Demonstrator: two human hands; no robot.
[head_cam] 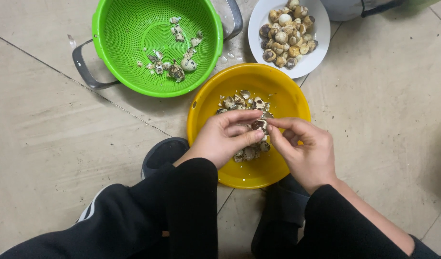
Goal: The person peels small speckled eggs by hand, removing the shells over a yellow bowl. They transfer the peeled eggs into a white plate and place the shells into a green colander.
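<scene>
Over a yellow bowl (283,96) both hands meet on one small speckled egg (259,125). My left hand (225,136) grips the egg between thumb and fingers. My right hand (304,148) pinches at the egg's shell from the right side. Bits of speckled shell (239,100) lie in the yellow bowl, at its far side and under my hands.
A green colander (115,43) with shell scraps and an egg sits in a metal pot at the upper left. A white bowl (256,29) full of speckled eggs stands at the upper right. Tiled floor lies all around; my knees and a dark shoe (163,153) are below.
</scene>
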